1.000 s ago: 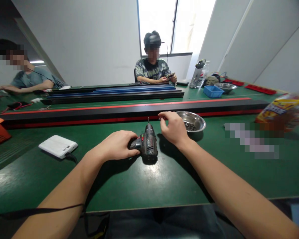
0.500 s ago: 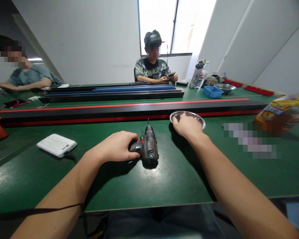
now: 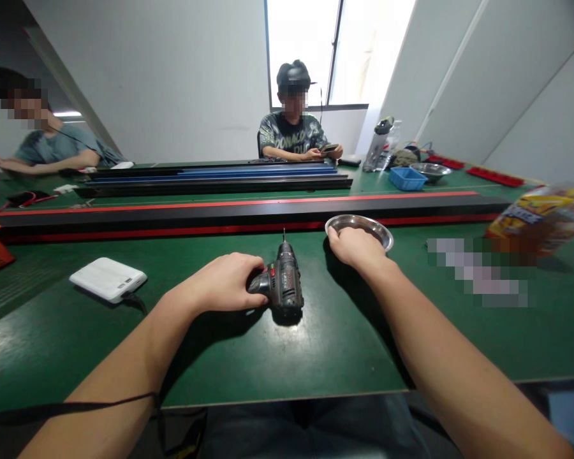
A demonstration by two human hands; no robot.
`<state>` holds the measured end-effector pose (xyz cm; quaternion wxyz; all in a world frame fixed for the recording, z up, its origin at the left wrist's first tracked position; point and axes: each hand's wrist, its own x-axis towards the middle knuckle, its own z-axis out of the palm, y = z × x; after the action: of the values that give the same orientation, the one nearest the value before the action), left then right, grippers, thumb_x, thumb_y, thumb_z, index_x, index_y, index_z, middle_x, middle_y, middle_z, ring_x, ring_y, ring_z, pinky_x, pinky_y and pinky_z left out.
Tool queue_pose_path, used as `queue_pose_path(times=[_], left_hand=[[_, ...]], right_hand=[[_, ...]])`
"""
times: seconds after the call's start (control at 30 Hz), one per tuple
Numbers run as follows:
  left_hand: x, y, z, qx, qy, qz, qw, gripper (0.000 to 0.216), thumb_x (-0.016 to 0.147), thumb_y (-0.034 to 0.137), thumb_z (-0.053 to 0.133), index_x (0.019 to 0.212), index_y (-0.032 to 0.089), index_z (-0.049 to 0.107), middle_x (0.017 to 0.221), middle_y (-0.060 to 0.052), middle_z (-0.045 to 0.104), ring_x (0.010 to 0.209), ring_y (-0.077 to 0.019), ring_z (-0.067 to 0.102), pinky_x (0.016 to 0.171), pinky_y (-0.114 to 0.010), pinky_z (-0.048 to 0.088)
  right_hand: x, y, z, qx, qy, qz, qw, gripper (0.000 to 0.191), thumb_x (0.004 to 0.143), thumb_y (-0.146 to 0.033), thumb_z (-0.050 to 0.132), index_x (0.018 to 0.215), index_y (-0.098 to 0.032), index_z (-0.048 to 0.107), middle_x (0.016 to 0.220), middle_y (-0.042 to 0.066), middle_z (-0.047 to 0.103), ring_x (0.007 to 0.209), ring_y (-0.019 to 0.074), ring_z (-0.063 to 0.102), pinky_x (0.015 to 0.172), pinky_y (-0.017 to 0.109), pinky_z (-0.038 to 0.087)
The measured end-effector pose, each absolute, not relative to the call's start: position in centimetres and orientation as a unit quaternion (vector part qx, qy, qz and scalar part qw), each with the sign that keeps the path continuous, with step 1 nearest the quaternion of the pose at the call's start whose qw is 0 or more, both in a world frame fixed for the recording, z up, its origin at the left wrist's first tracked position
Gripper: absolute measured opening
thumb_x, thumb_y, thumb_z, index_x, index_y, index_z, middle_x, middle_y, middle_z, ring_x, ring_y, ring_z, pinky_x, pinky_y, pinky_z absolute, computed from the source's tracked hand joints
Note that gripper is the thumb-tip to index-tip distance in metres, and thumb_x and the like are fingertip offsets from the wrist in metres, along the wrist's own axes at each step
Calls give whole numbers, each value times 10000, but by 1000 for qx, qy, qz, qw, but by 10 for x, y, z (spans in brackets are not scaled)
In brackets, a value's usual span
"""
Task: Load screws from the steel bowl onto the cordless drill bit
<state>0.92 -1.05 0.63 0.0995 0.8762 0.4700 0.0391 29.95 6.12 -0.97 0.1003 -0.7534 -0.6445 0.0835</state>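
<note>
A black cordless drill (image 3: 287,290) lies on the green table, its thin bit pointing away from me. My left hand (image 3: 227,280) is closed round the drill's handle from the left side. To the right stands a shallow round metal bowl (image 3: 385,233). My right hand (image 3: 361,248) reaches over its near rim, with curled fingers down inside it. The back of the hand hides the fingertips and whatever they may hold.
Across the table beyond the drill runs a long black and red bar (image 3: 249,215). Behind it lie several long profiles (image 3: 220,182). A white power bank (image 3: 109,279) with a cable is left, a snack bag (image 3: 538,220) right. Two people sit beyond.
Hardly anything differs. Both hands keep their places at the drill and the bowl, and the whole view has shifted very slightly.
</note>
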Motion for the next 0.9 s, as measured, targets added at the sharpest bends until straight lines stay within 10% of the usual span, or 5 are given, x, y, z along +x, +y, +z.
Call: queue_pose_path(times=[0.9], left_hand=[[8, -10, 4, 876, 469, 41, 102, 327, 774, 510, 737, 952, 248, 656, 925, -47, 735, 806, -245, 681, 661, -310, 444]], right_hand=[[311, 68, -18, -701, -674, -14, 232, 368, 906, -115, 541, 1209, -136, 747, 1199, 192, 709, 1081, 298, 698, 978, 366, 507]])
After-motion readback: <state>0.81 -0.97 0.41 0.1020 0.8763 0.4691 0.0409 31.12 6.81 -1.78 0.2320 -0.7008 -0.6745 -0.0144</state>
